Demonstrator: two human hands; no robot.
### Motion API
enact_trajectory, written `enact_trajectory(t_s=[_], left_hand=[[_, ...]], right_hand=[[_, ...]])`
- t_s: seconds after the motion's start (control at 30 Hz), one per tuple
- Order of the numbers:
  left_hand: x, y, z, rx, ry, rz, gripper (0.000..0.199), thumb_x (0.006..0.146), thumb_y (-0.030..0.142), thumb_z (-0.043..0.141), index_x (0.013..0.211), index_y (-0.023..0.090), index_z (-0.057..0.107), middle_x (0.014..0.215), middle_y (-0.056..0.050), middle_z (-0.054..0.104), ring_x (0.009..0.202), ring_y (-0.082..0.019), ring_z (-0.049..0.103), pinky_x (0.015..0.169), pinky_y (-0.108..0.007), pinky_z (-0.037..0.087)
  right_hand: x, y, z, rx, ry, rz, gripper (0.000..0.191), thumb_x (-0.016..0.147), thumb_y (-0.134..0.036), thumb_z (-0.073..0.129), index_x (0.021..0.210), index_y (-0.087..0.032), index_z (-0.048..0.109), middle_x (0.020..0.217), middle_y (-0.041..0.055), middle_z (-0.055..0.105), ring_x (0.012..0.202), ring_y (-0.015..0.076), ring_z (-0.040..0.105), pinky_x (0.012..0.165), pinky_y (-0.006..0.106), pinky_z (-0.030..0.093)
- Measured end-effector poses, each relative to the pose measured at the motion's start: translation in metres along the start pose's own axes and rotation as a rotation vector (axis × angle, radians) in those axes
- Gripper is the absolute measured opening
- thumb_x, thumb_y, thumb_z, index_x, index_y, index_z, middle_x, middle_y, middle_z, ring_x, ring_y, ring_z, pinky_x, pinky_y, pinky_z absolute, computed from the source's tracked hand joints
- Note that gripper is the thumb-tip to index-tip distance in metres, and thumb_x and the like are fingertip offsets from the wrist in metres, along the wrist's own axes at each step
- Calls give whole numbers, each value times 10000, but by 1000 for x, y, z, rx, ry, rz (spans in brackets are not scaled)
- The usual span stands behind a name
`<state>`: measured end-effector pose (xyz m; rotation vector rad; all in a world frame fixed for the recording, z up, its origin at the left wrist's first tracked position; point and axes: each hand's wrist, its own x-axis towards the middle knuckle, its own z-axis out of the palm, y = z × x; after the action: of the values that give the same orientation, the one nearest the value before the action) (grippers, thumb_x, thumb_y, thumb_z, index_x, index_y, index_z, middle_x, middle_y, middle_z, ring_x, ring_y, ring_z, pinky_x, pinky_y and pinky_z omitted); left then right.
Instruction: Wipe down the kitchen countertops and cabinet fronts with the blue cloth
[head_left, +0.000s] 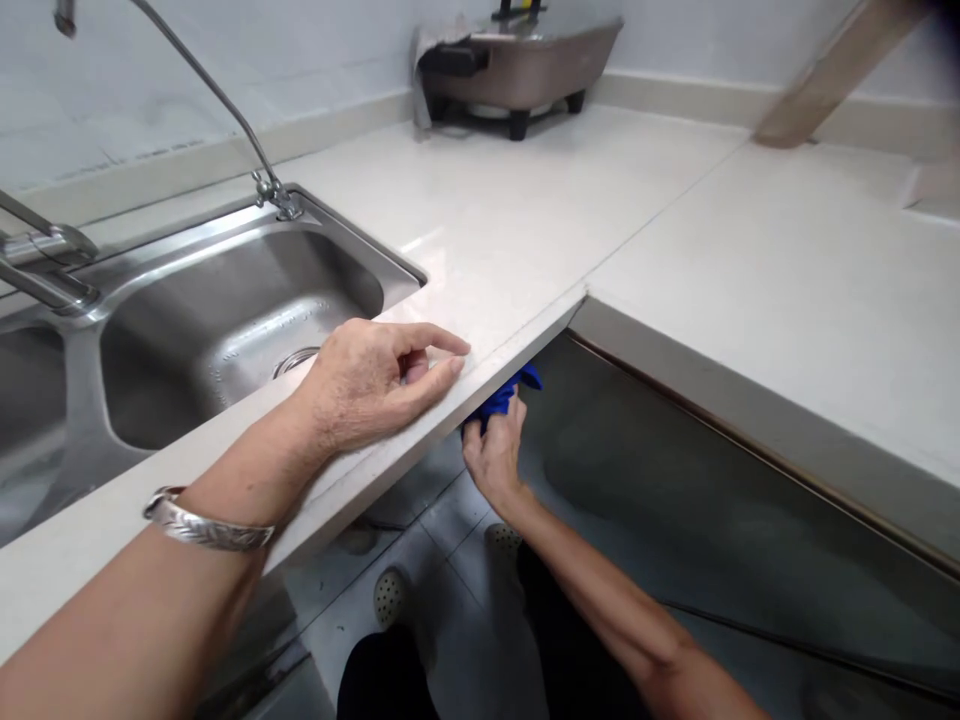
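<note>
Blue cloth (496, 403), matt and creased, bunches in my right hand (495, 455) at the smooth, pale tabletop (525, 220), which carries a soft gloss. The bracelet (210, 527) I wear is shiny, patterned metal. The sink (187, 310) is satin-finished metal, the slim faucet (282, 198) brighter. Beside my arm, the dark panel (637, 450) looks smooth; the pan (555, 72) has a brown satin body and a black, plastic-looking handle (454, 60).

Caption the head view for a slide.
Left hand resting on a white countertop, right hand holding a blue cloth below its edge.
</note>
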<state>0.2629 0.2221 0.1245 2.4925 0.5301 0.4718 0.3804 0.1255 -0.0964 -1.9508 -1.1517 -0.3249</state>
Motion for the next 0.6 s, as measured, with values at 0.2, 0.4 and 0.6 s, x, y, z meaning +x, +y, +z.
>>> enact_trajectory(t_s=[0.2,0.4,0.6], left_hand=[[-5,1,2,72,39,12,299,870,384,586,1059,234,763,602,22,608,538,-90,489,531,-240,375],[-38,13,-19,154,-48,-110,394,869,458,562,1144,226,722,745,-6,646,617,-117,545,577,-261,409],[-144,1,-72,502,-121,-229,520,907,593,506,1331,304,587,825,4,621,706,-143,581,656,-281,429]], right_hand=[[-22,-56,-11,25,-121,-45,734,744,-112,506,1465,-45,387,1422,264,433,1341,397,359,1065,616,404],[-66,-91,-8,-91,-322,-375,538,837,-147,573,1374,-127,550,1209,199,617,1289,376,489,1000,504,495],[-90,-111,3,-14,-349,-668,412,967,-157,477,1367,-173,576,1259,182,650,1255,295,557,919,420,511]])
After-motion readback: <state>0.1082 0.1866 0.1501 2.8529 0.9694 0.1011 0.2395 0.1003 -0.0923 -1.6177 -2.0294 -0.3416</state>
